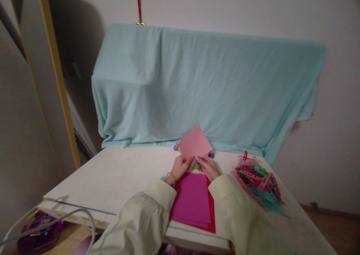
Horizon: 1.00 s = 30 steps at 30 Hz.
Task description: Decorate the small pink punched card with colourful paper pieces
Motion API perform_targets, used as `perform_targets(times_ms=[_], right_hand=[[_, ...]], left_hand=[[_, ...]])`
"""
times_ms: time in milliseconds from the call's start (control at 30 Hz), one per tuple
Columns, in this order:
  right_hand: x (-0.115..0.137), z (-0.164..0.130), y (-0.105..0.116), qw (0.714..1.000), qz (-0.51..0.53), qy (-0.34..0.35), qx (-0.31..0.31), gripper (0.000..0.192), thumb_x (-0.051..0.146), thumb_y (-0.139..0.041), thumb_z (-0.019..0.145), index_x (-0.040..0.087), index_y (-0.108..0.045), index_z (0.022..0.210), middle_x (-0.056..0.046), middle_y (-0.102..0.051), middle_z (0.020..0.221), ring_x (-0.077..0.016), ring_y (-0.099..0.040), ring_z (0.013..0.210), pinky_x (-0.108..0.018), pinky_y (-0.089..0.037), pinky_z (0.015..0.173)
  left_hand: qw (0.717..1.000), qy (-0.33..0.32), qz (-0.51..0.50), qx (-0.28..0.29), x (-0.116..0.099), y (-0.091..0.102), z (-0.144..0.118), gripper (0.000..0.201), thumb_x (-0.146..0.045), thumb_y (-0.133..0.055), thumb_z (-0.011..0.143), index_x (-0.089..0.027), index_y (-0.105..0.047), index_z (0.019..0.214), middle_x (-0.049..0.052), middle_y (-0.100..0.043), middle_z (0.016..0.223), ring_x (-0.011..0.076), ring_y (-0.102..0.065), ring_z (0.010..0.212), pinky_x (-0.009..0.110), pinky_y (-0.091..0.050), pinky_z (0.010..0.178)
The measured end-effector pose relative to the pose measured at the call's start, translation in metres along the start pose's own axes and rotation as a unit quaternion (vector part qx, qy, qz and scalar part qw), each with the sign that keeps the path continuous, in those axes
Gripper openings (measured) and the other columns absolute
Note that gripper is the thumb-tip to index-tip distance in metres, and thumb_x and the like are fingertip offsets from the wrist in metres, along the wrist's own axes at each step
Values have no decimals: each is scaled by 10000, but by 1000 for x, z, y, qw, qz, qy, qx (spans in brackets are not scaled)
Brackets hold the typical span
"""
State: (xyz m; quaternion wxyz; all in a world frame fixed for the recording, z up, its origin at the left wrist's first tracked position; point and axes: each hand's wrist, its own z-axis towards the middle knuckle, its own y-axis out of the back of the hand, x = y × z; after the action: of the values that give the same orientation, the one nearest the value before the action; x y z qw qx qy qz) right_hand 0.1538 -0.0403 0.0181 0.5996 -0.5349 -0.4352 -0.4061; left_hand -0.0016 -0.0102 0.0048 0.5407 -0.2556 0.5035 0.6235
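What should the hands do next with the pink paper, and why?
Probably feed the pink sheet a little further into the small punch under its lower edge. Both the left hand and right hand pinch that edge, the sheet stands tilted up, and the pile of punched strips on the white table suggests more edge work.

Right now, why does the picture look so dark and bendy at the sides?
In the head view the light is dim, with a big shadow on the wall at upper left; the wide lens bends the edges; the pink paper and both hands look soft, not crisp.
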Motion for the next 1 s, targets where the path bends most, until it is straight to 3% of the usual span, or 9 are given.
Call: perform_targets(times_ms=[700, 1000], right_hand=[[-2, 1, 5, 999, -40, -3, 0, 326, 427, -723, 672, 152, -641, 826, 16, -548, 615, -80, -416, 476, -225, -254, 443], [1, 0, 4, 999, -38, -10, 2, 304, 426, -708, 693, 156, -643, 816, 16, -546, 603, -76, -412, 456, -227, -223, 426]], left_hand=[[997, 38, -60, 37, 0, -1, -1, 502, -585, -474, 789, -117, -594, 649, 11, -560, 526, 118, -492, 497, 209, -361, 495], [998, 7, -61, 9, -1, -1, 1, 498, -558, -483, 796, -95, -651, 868, 43, -626, 699, 154, -538, 648, 240, -428, 622]])
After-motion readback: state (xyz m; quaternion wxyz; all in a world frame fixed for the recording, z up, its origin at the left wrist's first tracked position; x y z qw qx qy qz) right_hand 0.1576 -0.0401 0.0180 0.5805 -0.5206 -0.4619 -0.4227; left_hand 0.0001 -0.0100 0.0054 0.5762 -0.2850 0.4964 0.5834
